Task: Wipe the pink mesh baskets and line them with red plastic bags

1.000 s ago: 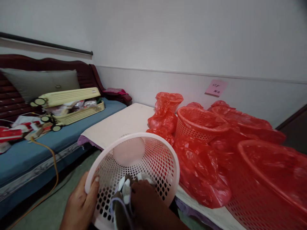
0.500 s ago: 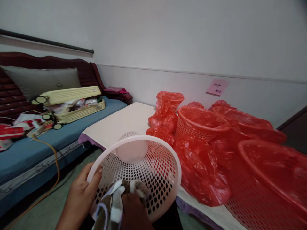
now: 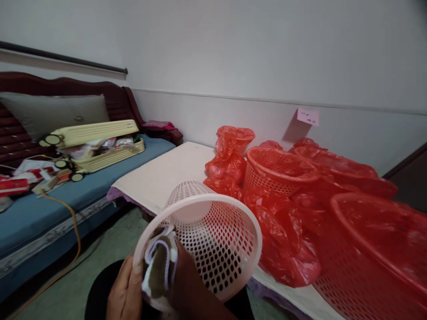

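A pale pink perforated plastic wastebasket is tilted on its side in front of me, mouth facing me. My left hand is closed on the left of its rim, fingers partly hidden. Inside the mouth, my right hand grips a bunched brown, grey and white cloth with lilac edging. The cloth presses against the basket's inner left wall, near my left hand. Most of the right fingers are hidden by the cloth and the back of the hand.
Several baskets in red plastic bags crowd the right of a cream-covered table. A half-open yellow suitcase lies on a blue-covered sofa at left. An orange cord hangs to the floor. A pink note is on the wall.
My right hand and the cloth have moved up the basket's inner left side. The basket has shifted slightly right and turned; my left hand sits lower on the rim. The wall note has lifted.
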A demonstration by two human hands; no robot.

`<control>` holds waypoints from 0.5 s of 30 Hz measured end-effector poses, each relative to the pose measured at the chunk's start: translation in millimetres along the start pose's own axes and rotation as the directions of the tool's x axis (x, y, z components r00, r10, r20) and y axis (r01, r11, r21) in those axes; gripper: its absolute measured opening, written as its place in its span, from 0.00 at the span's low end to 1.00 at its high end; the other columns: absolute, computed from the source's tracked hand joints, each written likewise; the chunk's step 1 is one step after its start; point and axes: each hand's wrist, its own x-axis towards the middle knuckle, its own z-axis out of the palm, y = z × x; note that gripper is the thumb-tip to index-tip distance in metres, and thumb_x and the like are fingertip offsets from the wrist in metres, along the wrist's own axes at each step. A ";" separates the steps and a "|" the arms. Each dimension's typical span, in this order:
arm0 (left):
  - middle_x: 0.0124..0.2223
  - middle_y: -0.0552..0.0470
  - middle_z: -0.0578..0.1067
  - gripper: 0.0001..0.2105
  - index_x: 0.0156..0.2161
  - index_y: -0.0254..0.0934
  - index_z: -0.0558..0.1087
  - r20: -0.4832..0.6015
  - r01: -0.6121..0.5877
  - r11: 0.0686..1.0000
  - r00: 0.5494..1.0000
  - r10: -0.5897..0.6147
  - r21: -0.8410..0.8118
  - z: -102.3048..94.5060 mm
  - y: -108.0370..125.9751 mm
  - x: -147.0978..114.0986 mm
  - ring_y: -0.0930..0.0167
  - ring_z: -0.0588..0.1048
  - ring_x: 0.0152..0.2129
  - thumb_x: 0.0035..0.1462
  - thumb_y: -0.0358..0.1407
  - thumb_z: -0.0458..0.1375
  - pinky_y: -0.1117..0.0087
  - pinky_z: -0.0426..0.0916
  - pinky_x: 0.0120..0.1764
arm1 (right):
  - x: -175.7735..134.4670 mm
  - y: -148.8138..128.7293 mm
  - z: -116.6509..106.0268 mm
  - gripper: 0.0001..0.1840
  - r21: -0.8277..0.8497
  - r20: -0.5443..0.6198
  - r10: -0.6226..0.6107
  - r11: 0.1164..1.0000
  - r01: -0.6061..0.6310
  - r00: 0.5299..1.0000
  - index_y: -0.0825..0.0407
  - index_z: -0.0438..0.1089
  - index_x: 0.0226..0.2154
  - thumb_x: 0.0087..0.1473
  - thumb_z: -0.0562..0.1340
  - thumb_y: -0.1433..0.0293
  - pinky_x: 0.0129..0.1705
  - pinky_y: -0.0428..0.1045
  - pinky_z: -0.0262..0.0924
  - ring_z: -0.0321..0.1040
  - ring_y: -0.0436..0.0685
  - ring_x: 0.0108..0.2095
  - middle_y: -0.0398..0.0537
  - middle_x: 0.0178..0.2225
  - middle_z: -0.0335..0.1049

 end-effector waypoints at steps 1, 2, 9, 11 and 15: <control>0.55 0.53 0.76 0.27 0.54 0.44 0.72 0.004 -0.026 1.000 1.000 0.026 0.012 -0.2 -1.7 1.9 0.61 0.70 0.56 0.57 0.58 0.54 0.68 0.67 0.54 | 4.6 8.6 0.5 0.22 -0.060 0.041 0.021 0.998 -0.018 0.999 0.49 0.64 0.53 0.55 0.62 0.66 0.46 0.52 0.68 0.71 0.58 0.43 0.52 0.46 0.73; 0.55 0.53 0.76 0.27 0.54 0.44 0.72 0.001 -0.050 0.999 0.999 0.050 0.020 0.1 -2.9 3.5 0.60 0.69 0.56 0.57 0.58 0.54 0.68 0.68 0.53 | 10.3 18.3 0.8 0.19 -0.158 0.093 0.059 0.986 -0.044 0.994 0.49 0.67 0.51 0.56 0.61 0.66 0.46 0.52 0.67 0.71 0.59 0.43 0.52 0.46 0.73; 0.54 0.55 0.77 0.18 0.54 0.47 0.73 0.081 -0.345 0.925 0.938 0.336 0.157 13.0 -1.5 1.5 0.68 0.74 0.52 0.64 0.48 0.50 0.73 0.68 0.52 | 54.5 85.5 -3.4 0.14 -0.582 0.222 0.363 0.794 -0.175 0.905 0.58 0.75 0.42 0.53 0.64 0.70 0.50 0.62 0.62 0.70 0.68 0.46 0.65 0.46 0.72; 0.54 0.56 0.77 0.16 0.53 0.48 0.73 0.092 -0.425 0.882 0.905 0.414 0.203 15.0 0.3 0.2 0.71 0.75 0.51 0.66 0.46 0.49 0.74 0.67 0.52 | 60.3 94.3 -3.1 0.14 -0.581 0.202 0.392 0.786 -0.212 0.898 0.57 0.76 0.41 0.51 0.66 0.68 0.51 0.62 0.61 0.69 0.69 0.48 0.65 0.48 0.72; 0.52 0.56 0.79 0.16 0.54 0.46 0.72 0.083 -0.501 0.818 0.862 0.500 0.283 14.3 2.7 0.0 0.71 0.76 0.49 0.66 0.44 0.50 0.76 0.69 0.49 | 63.1 94.6 -4.4 0.20 -0.545 0.183 0.402 0.801 -0.249 0.897 0.57 0.75 0.45 0.48 0.67 0.66 0.54 0.61 0.58 0.67 0.69 0.51 0.64 0.50 0.72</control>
